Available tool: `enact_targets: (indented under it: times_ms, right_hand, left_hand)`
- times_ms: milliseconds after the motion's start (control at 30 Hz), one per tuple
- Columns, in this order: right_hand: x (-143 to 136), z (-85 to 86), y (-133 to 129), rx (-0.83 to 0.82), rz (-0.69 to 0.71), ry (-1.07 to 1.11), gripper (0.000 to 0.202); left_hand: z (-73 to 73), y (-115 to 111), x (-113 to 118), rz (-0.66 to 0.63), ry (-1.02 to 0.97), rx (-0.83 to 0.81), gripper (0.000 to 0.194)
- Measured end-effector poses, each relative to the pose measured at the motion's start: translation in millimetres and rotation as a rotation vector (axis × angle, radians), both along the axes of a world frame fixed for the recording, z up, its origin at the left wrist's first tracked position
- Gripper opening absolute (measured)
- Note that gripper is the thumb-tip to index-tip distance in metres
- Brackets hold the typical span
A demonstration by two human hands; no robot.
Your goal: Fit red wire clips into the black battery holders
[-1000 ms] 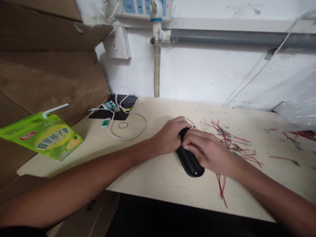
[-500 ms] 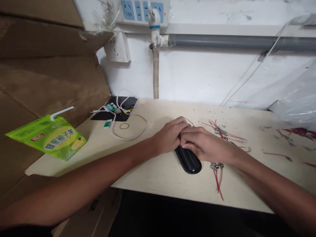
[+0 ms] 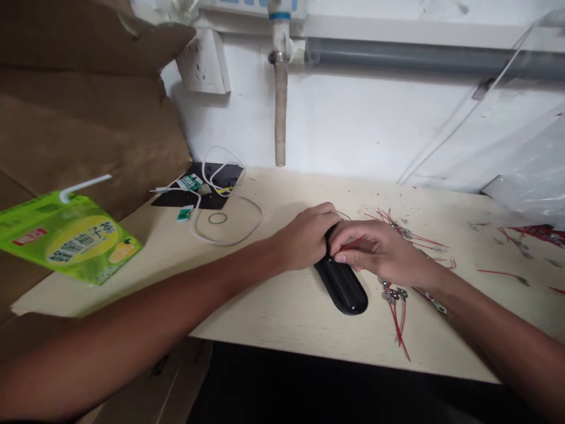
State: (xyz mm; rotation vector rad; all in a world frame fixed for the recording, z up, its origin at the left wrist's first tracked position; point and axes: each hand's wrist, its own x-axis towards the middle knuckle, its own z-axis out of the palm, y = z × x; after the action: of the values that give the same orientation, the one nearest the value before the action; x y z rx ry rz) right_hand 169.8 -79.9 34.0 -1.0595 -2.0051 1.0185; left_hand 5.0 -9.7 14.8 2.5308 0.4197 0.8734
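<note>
A long black casing with rounded ends (image 3: pixel 345 288) lies on the table, its near end in plain sight and its far end under my hands. My left hand (image 3: pixel 311 232) is closed around that far end. Beside it, my right hand (image 3: pixel 375 250) pinches a red wire (image 3: pixel 354 242) just above the casing. A small metallic bit shows at the right fingertips, too small to make out. Just right of the casing lies a small bunch of metal tabs with red wires (image 3: pixel 397 300). Another such bunch (image 3: pixel 401 229) lies behind my right hand.
A green drink carton with a straw (image 3: pixel 75 241) stands at the left by brown cardboard (image 3: pixel 88 118). A white cable (image 3: pixel 229 242) loops over a black sheet (image 3: pixel 185 199), near a thin ring (image 3: pixel 218 218). More red wires (image 3: pixel 536 234) lie at the far right. A corrugated hose (image 3: pixel 281 118) hangs behind.
My right hand has shifted from pressing on the casing to a pinch, and a red wire now shows in its fingers. My left hand stays at the far end. The view has tilted down slightly.
</note>
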Motion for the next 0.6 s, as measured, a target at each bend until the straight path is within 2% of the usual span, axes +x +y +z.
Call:
enact_targets:
  times_ms: [100,267,600]
  right_hand:
    - [-2.8,-2.9,-1.3,0.065,-0.027,0.007,0.007]
    - [-6.1,-2.7,-4.6,0.366,-0.033,-0.172,0.009]
    - [-11.2,-9.4,-8.5,0.537,-0.055,-0.2,0.013]
  left_hand:
    - [0.1,0.2,-0.6,0.002,0.005,0.004,0.011]
    - [-0.5,-3.0,-1.1,0.003,0.002,0.017,0.011]
    - [3.2,-11.5,-3.1,0.046,0.046,0.083,0.014]
